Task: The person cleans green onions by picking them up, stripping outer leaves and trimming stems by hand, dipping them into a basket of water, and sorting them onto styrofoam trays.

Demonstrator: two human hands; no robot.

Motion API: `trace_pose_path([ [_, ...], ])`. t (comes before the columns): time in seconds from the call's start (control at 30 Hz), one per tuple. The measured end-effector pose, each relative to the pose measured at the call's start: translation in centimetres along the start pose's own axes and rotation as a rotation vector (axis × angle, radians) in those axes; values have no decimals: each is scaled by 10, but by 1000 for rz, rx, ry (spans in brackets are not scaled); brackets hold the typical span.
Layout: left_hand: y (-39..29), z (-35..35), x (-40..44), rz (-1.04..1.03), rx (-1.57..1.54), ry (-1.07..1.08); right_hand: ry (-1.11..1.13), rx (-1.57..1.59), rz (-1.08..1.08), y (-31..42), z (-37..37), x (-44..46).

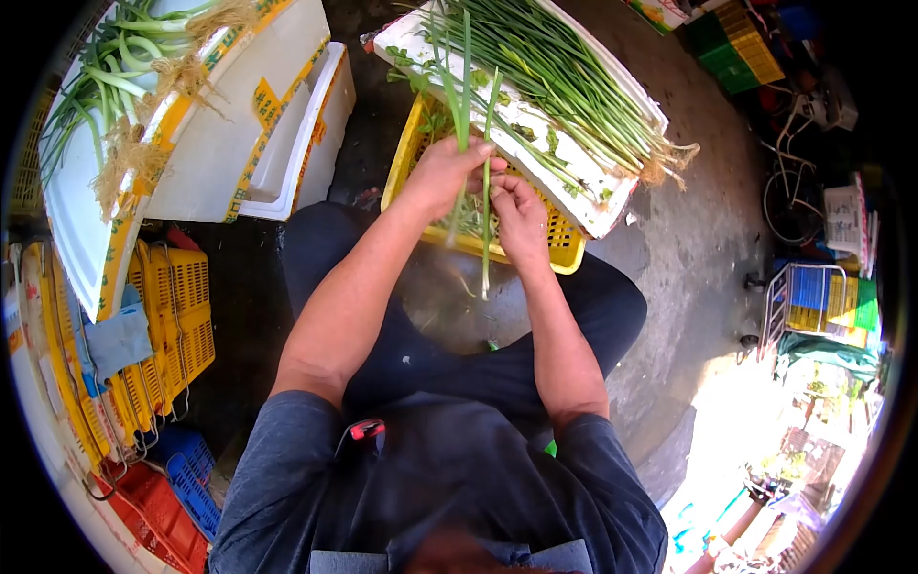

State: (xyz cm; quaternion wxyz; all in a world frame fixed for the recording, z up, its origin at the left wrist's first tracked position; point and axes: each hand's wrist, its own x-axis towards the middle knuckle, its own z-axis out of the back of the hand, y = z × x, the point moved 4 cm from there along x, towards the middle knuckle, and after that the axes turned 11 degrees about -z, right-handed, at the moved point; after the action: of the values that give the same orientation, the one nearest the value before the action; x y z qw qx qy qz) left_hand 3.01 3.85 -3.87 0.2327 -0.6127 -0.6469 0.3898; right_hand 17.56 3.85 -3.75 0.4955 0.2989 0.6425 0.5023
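Observation:
My left hand (448,180) is closed around a few scallions (464,91), their green leaves pointing up and away from me. One scallion (486,251) hangs down between my hands, its pale root end lowest. Beside it, my right hand (520,218) has thumb and fingers pinched together close to the stalk; whatever thin piece lies in the pinch is hard to see. Under both hands is a yellow plastic basket (568,251) with leafy scraps inside. Just beyond, a pile of scallions (545,81) with stringy roots lies on a white foam box (595,218).
Upper left, more rooted scallions (120,72) lie on stacked white foam boxes (225,143). Yellow crates (182,306), a red crate (158,512) and a blue crate (194,478) stand at the left. A metal cart (808,297) is at the right on the concrete floor (703,230).

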Motion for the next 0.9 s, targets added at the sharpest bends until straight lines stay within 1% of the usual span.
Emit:
trace_pose_path([
  [0.03, 2, -1, 0, 2, 16, 2, -27, -30, 80, 6, 0, 2],
  [0.13, 5, -1, 0, -4, 44, 12, -100, -199, 194, 15, -1, 11],
  [0.23, 5, -1, -1, -10, 27, 31, -182, -330, 213, 14, -2, 16],
  [0.43, 3, -3, -3, 4, 24, 30, -213, -220, 170, 22, -6, 9],
  [0.53, 3, -5, -2, -1, 13, 39, -257, -268, 176, 18, -3, 10],
  [0.73, 6, -4, -2, 19, 42, 30, -296, -268, 245, 12, -3, 11],
  [0.83, 9, -3, -1, 41, 56, 8, -273, -264, 267, 8, -2, 14],
  [0.9, 13, 0, 2, 37, 62, 14, -280, -370, 384, 15, -4, 10],
])
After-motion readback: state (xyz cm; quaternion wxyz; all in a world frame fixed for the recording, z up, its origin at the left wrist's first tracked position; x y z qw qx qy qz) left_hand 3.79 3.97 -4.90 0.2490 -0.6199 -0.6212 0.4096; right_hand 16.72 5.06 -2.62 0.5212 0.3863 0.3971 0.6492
